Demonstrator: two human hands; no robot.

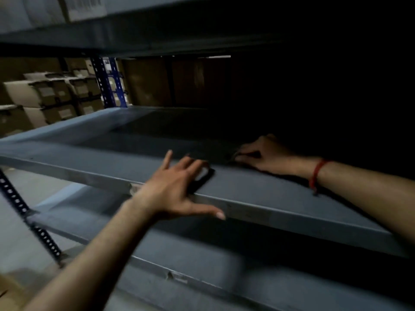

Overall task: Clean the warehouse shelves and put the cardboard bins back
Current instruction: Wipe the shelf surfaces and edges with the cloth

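Released grip on the left hand (177, 187): its fingers lie spread on the front edge of the grey shelf (269, 189), thumb along the lip below. Farther in on that shelf, the right hand (262, 153), a red thread (316, 173) at its wrist, rests with fingers curled down; whether its grip holds anything cannot be told in the dark. Beyond the shelf's far left end stand a blue upright (105, 84) and stacked cardboard bins (45, 95).
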